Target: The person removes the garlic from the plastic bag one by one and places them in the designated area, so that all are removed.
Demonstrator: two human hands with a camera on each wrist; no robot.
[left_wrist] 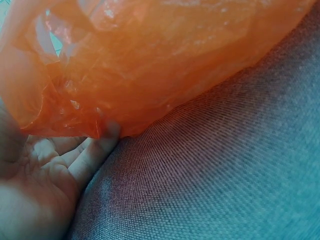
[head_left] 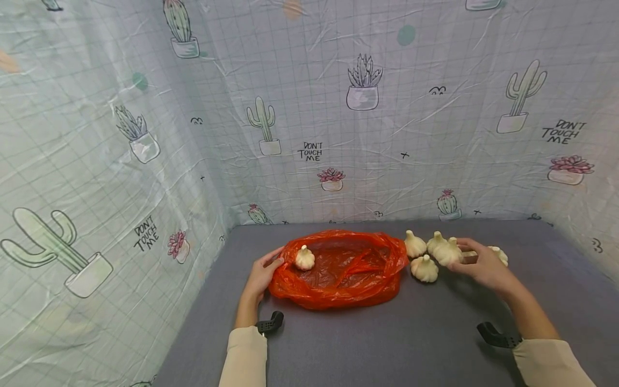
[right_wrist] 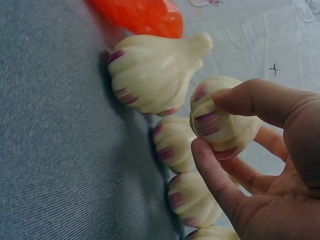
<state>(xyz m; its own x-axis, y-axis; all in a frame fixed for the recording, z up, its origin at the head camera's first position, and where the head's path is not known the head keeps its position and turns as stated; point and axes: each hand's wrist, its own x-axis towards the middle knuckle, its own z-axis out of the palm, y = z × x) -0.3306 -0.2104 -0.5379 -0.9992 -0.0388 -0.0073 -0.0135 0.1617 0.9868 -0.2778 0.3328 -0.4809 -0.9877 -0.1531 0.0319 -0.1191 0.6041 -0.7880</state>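
A red plastic bag [head_left: 333,298] lies with its mouth spread wide, and one garlic bulb [head_left: 304,258] is inside near its left end. My left hand [head_left: 261,275] grips the bag's left edge; in the left wrist view its fingers pass behind the thin orange-looking plastic [left_wrist: 150,65]. To the right of the bag, my right hand [head_left: 486,269] pinches a garlic bulb [right_wrist: 220,117] between thumb and fingers, raised off the table. Purple streaks mark its pale skin. Close by, another garlic bulb [head_left: 424,269] sits at the near side of the group.
More garlic bulbs stand around the right hand: one garlic bulb [head_left: 415,244] beside the bag's right end, another garlic bulb [head_left: 499,255] beyond the hand. The grey table [head_left: 362,349] meets a cactus-printed sheet [head_left: 300,199] at the back and sides.
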